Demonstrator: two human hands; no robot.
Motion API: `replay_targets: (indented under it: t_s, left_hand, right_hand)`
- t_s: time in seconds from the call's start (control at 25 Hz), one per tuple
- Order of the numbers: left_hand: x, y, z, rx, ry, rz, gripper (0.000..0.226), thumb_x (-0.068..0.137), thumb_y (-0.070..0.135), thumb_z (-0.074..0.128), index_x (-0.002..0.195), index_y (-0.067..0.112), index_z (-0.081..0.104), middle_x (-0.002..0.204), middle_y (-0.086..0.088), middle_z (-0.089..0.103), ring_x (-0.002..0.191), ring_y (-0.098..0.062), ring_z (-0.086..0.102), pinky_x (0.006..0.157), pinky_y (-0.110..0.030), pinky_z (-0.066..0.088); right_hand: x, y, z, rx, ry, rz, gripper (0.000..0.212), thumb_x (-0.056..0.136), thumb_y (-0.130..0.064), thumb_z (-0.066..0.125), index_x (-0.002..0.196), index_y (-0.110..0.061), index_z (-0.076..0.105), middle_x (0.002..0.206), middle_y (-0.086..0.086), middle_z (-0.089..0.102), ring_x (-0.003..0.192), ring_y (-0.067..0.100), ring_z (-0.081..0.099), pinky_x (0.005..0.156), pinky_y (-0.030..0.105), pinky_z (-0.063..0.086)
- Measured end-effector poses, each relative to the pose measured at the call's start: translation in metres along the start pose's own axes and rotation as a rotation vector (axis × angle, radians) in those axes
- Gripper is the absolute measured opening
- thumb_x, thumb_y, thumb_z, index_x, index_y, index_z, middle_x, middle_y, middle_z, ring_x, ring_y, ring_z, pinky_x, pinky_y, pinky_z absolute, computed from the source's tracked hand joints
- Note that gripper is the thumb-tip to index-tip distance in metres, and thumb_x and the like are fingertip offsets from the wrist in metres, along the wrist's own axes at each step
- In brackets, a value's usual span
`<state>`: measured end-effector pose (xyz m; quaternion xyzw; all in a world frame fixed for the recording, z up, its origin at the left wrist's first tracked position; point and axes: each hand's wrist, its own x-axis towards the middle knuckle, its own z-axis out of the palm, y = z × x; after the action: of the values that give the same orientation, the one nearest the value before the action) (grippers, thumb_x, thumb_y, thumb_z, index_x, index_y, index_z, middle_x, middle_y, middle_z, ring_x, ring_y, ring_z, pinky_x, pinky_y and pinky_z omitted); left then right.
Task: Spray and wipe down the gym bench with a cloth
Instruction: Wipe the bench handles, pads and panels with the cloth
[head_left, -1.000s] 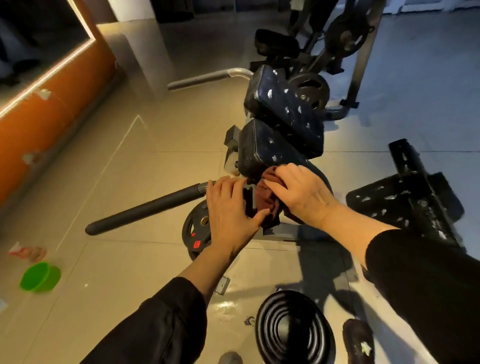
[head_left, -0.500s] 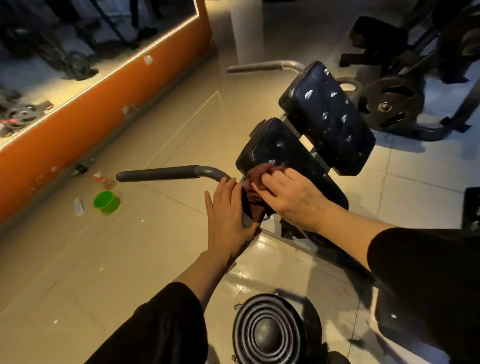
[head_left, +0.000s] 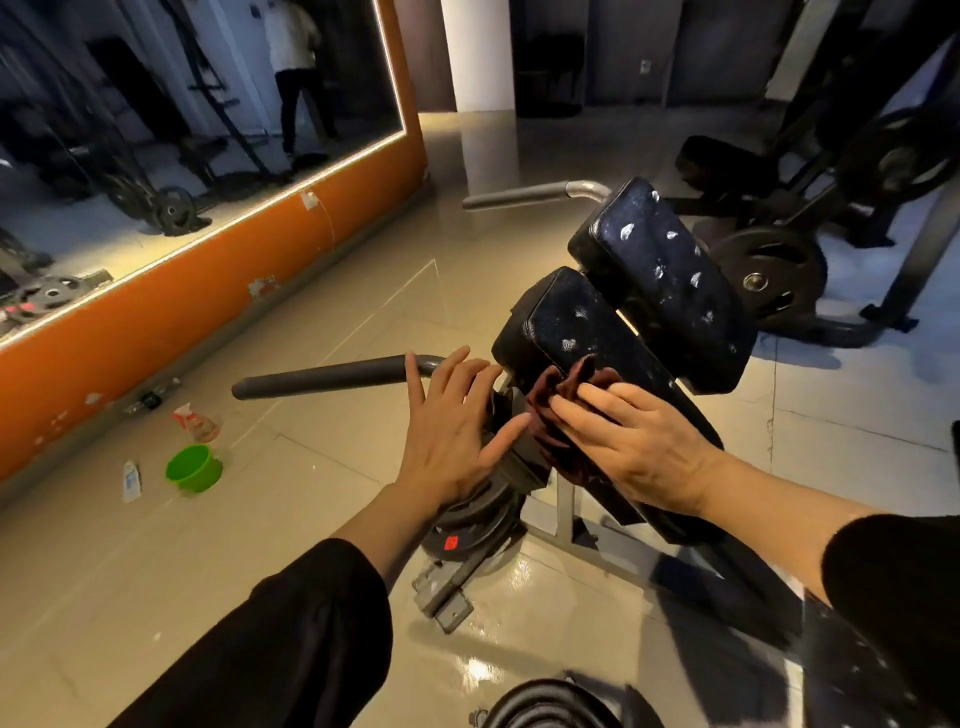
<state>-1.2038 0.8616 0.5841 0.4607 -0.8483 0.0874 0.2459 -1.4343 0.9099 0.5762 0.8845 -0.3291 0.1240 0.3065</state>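
Cloth (head_left: 558, 410): soft, limp, bunches easily; right hand (head_left: 641, 452) presses it flat-fingered onto bench pad (head_left: 582, 332); left hand (head_left: 447, 441) open.

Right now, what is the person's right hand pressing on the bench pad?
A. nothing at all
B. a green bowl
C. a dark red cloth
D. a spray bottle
C: the right hand lies with straight fingers on a dark red cloth spread on the lower bench pad.

Cloth (head_left: 563, 410) on bench pad (head_left: 597, 338); bowl (head_left: 194, 467) on floor (head_left: 311, 519) left.
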Motion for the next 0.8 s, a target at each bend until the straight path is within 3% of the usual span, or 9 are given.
replay_targets:
  t_s: [0.08, 0.16, 0.32, 0.48, 0.64, 0.8]
  left_hand:
    - [0.004, -0.012, 0.0, 0.092, -0.014, 0.047, 0.074, 0.092, 0.071, 0.014, 0.122, 0.022, 0.061, 0.125, 0.0, 0.059, 0.132, -0.021, 0.039, 0.111, -0.068, -0.005]
    - [0.007, -0.019, 0.001, 0.165, 0.02, 0.109, 0.076, 0.088, 0.075, 0.017, 0.119, 0.022, 0.062, 0.117, 0.001, 0.062, 0.123, -0.022, 0.049, 0.108, -0.073, 0.0]
    - [0.003, -0.018, 0.013, 0.144, 0.156, 0.156, 0.084, 0.079, 0.085, 0.021, 0.115, 0.02, 0.061, 0.105, 0.003, 0.061, 0.109, -0.02, 0.054, 0.111, -0.068, -0.003]
    - [0.003, -0.016, 0.032, 0.034, 0.341, 0.172, 0.082, 0.081, 0.083, 0.018, 0.109, 0.018, 0.06, 0.096, 0.001, 0.059, 0.1, -0.021, 0.056, 0.114, -0.063, -0.006]
    - [0.008, -0.021, 0.046, 0.003, 0.49, 0.218, 0.08, 0.084, 0.08, 0.02, 0.123, 0.022, 0.059, 0.093, 0.002, 0.062, 0.101, -0.02, 0.058, 0.115, -0.059, -0.007]
    - [0.013, -0.023, 0.054, -0.016, 0.614, 0.233, 0.078, 0.085, 0.08, 0.018, 0.123, 0.026, 0.06, 0.093, 0.005, 0.066, 0.103, -0.017, 0.06, 0.117, -0.054, -0.011]
  right_hand:
    - [0.012, 0.002, 0.005, -0.047, 0.046, -0.01, 0.041, 0.091, -0.021, 0.052, 0.128, -0.007, 0.06, 0.142, 0.015, 0.049, 0.124, 0.033, 0.049, 0.105, 0.043, 0.038]
    - [0.026, 0.004, 0.011, -0.093, 0.119, -0.003, 0.043, 0.095, -0.023, 0.05, 0.132, -0.004, 0.056, 0.145, 0.016, 0.047, 0.128, 0.033, 0.049, 0.108, 0.044, 0.037]
    - [0.026, 0.005, 0.017, -0.126, 0.212, -0.012, 0.039, 0.096, -0.025, 0.043, 0.121, -0.004, 0.065, 0.133, 0.016, 0.058, 0.124, 0.032, 0.054, 0.11, 0.045, 0.035]
    - [0.024, 0.012, 0.017, -0.126, 0.243, -0.068, 0.034, 0.094, -0.024, 0.046, 0.111, -0.007, 0.07, 0.122, 0.013, 0.066, 0.117, 0.032, 0.058, 0.106, 0.046, 0.039]
    - [0.021, 0.013, 0.021, -0.159, 0.282, -0.146, 0.028, 0.088, -0.021, 0.055, 0.102, -0.005, 0.073, 0.111, 0.014, 0.069, 0.108, 0.034, 0.062, 0.097, 0.045, 0.045]
    - [0.018, 0.016, 0.03, -0.207, 0.32, -0.114, 0.027, 0.085, -0.019, 0.06, 0.104, -0.006, 0.073, 0.115, 0.012, 0.069, 0.114, 0.033, 0.059, 0.099, 0.049, 0.044]
